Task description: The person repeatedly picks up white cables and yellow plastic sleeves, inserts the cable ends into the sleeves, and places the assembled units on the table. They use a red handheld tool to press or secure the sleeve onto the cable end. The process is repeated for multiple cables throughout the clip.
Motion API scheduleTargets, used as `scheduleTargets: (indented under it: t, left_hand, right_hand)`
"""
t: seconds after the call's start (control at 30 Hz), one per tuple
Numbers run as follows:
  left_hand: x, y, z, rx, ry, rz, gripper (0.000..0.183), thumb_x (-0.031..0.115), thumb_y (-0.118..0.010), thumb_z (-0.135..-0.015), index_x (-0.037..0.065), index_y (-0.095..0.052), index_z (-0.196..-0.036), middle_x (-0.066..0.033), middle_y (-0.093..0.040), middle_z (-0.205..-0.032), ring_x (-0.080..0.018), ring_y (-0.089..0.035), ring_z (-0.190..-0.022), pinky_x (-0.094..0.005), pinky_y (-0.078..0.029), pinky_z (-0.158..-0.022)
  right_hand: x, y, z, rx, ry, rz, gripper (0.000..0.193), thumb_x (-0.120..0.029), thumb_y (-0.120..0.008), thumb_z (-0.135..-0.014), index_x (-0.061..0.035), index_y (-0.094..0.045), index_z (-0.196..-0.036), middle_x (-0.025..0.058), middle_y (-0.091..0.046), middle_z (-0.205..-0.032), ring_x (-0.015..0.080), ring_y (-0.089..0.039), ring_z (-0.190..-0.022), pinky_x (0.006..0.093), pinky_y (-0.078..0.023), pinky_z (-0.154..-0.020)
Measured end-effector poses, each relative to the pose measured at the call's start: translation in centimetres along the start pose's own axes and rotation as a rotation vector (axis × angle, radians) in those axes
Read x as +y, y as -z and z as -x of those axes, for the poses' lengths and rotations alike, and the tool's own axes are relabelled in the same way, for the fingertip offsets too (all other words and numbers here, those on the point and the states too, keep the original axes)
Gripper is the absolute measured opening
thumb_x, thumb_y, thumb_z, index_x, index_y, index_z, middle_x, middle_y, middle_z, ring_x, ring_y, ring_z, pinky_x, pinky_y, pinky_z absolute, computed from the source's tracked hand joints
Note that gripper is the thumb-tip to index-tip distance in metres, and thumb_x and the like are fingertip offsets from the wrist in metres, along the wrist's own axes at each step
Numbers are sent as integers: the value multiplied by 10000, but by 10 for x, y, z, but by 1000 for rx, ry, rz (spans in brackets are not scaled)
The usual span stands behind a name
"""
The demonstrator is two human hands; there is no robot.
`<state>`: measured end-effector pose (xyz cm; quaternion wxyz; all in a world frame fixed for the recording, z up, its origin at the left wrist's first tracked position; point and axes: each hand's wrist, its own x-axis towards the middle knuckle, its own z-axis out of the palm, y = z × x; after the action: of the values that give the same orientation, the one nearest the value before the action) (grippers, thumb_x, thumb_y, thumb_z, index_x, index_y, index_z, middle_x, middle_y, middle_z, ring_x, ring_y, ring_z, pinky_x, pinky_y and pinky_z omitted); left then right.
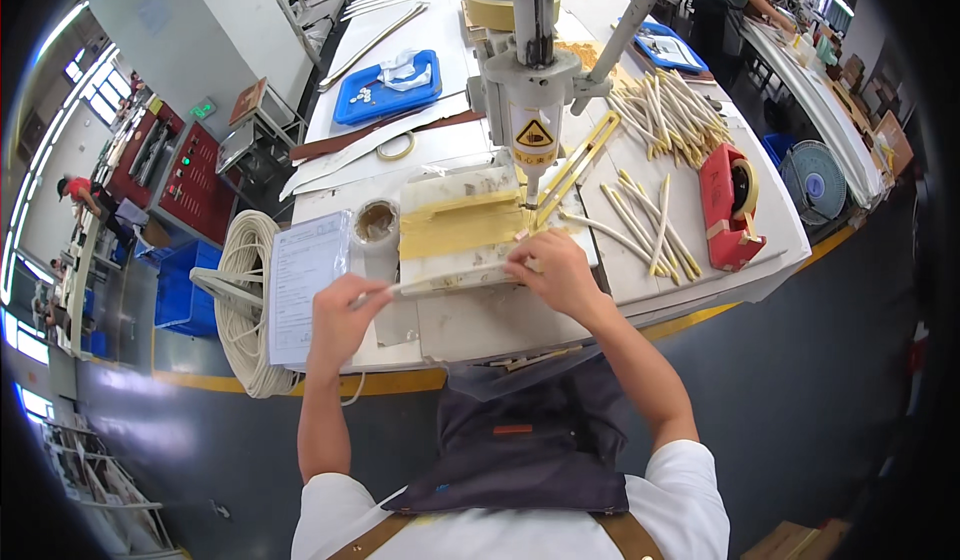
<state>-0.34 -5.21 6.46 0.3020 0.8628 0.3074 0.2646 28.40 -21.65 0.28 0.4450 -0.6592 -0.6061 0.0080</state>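
A thin white cord (450, 279) runs between my hands along the near edge of a block covered with yellow tape (460, 230). My left hand (343, 318) pinches its left end, left of the block. Thumb and fingers of my right hand (553, 272) close on the cord by the block's right side. Just beyond that hand, the narrow tip of a hand press (530, 110) points down, with a warning label on its body. A long yellow slotted strip (580, 168) slants away from the tip. The exact grip inside my right fingers is partly hidden.
On the right lie several white cord pieces with yellow ends (650, 225), a larger pile (670, 115) and a red tape dispenser (730, 210). On the left are a tape roll (376, 223), a paper sheet (308, 285), a cord coil (248, 305) and a blue tray (388, 90).
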Motion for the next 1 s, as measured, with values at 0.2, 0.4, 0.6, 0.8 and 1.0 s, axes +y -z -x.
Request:
scheduleTargets:
  t: [0.2, 0.4, 0.6, 0.8, 1.0]
  left_hand:
    - [-54, -32, -15, -20, -54, -45, 151, 94, -779, -855, 14, -762, -982, -124, -720, -875, -247, -694, -763, -327, -524, -635]
    - [-60, -38, -18, -36, -64, 7, 123, 50, -728, -870, -1, -752, -980, -143, -705, -888, -261, -694, -747, -346, -525, -591]
    - [-62, -36, -22, -85, -151, -98, 160, 30, -707, -866, -9, -738, -1018, -160, -679, -860, -309, -656, -715, -379, -531, -638]
    - [-65, -43, -21, -49, -199, -127, 188, 30, -676, -890, -26, -703, -1068, -200, -707, -937, -396, -674, -869, -433, -549, -765]
    - [-63, -40, -20, -58, -177, -162, 159, 29, -674, -889, -34, -703, -1033, -209, -720, -999, -396, -683, -926, -440, -550, -809]
  right_hand:
    - [10, -19, 3, 150, -89, 100, 155, -184, -806, -790, -78, -732, -876, 83, -670, -921, 320, -602, -881, 410, -515, -798]
    - [12, -13, 5, 133, -93, 65, 160, -124, -781, -794, -63, -718, -928, 93, -655, -932, 318, -602, -892, 411, -512, -801]
    - [18, -9, 6, 106, -58, 11, 151, -70, -768, -787, -56, -701, -921, 99, -630, -902, 319, -600, -875, 420, -503, -786]
    - [17, -8, 5, 121, -46, 13, 123, -61, -760, -791, -55, -698, -898, 98, -624, -892, 318, -599, -874, 417, -503, -782]
    - [15, -9, 5, 136, -47, 8, 101, -56, -753, -791, -46, -689, -868, 96, -625, -891, 318, -596, -872, 418, -504, -780]
